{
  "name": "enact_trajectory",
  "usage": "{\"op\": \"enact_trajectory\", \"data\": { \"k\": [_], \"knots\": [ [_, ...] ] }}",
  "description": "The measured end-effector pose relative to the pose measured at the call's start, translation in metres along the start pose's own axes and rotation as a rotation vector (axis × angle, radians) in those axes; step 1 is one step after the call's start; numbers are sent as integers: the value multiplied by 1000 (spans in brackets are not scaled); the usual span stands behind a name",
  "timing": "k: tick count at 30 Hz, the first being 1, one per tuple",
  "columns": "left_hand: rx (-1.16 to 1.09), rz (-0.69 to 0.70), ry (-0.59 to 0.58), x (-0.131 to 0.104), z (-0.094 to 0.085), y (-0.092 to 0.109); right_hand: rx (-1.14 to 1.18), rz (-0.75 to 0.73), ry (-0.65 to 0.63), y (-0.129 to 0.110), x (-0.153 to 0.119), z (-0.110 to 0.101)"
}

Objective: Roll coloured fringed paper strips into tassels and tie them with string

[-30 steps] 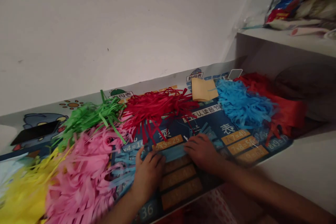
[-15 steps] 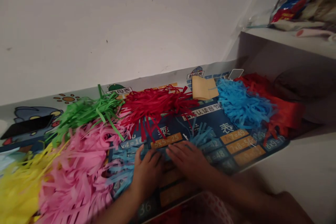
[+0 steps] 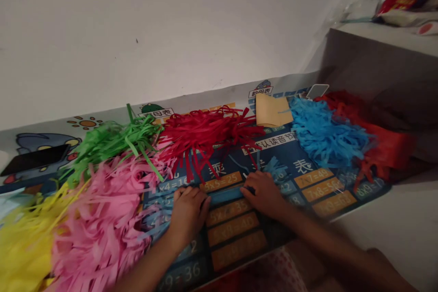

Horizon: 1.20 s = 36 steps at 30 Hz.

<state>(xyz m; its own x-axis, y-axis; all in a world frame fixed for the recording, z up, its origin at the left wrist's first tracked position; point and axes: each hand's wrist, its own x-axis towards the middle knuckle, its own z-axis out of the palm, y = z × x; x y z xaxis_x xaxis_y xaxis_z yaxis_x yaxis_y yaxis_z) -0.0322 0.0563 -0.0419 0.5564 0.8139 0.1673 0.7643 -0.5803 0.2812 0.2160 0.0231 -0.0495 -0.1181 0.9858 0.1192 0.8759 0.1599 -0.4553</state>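
Note:
A blue fringed paper strip (image 3: 224, 196) lies flat on the dark printed mat (image 3: 236, 242), its middle bunched into a narrow band. My left hand (image 3: 190, 210) is closed on the band's left part, with loose blue fringe spreading out beyond it on the left. Around the band's right part, the fingers of my right hand (image 3: 263, 191) are curled. More blue fringe (image 3: 275, 169) shows past that hand. Just behind the hands sits a red fringed paper bundle (image 3: 208, 132). The undersides of both hands are hidden.
Green (image 3: 112, 141), pink (image 3: 106, 219) and yellow (image 3: 27, 242) paper fringe is heaped at the left, beside a black phone (image 3: 36, 159). To the right are tan folded paper (image 3: 272, 110), a blue bundle (image 3: 330, 134) and red-orange paper (image 3: 386, 146). A white wall (image 3: 171, 32) rises behind.
My hands have moved apart, the right one rightward, and the blue band now shows between them. The fingers have curled in from lying flatter. The camera view has shifted slightly.

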Motion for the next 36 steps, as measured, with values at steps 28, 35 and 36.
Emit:
{"op": "enact_trajectory", "data": {
  "k": [28,35,36],
  "knots": [
    [197,259,88,7,-7,22,-303,-554,51,8,3,-13],
    [131,252,84,13,-14,20,-274,-595,-61,-9,9,-31],
    [124,247,75,14,-15,20,-293,-609,-53,-12,10,-29]
  ]
}}
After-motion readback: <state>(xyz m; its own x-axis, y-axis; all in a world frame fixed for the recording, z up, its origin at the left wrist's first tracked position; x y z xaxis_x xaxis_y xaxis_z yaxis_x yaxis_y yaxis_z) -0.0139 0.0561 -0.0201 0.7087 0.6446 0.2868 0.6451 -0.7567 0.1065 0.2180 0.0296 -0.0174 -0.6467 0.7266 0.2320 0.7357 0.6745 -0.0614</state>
